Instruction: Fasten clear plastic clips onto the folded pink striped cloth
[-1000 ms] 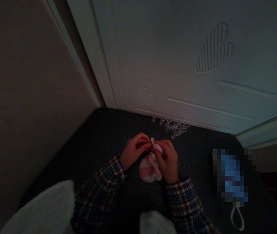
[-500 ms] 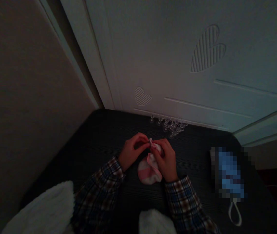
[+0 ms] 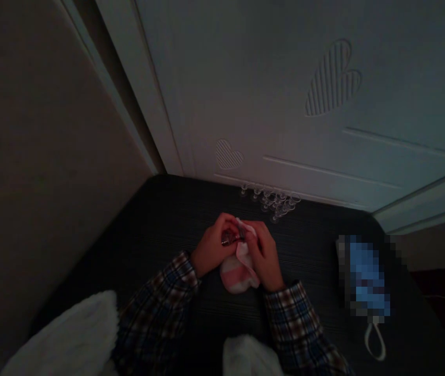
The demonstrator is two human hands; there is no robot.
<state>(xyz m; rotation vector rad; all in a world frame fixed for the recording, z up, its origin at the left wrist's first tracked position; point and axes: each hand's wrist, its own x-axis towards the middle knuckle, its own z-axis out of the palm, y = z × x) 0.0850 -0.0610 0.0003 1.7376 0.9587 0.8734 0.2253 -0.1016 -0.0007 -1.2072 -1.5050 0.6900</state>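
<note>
Now showing a small glass (image 3: 227, 239) near frame centre, slightly below; gripping it in the curled left hand (image 3: 211, 246), pinching pink-and-white cloth (image 3: 233, 275) in the right hand (image 3: 264, 253), so bringing both together.

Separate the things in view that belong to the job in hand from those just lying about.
In the job:
- pink-and-white cloth, in the right hand
- small shiny object, in the left hand
- clear ringed pieces, possibly related

Lying about:
- blurred blue item
- white fabric, perhaps clothing
</note>
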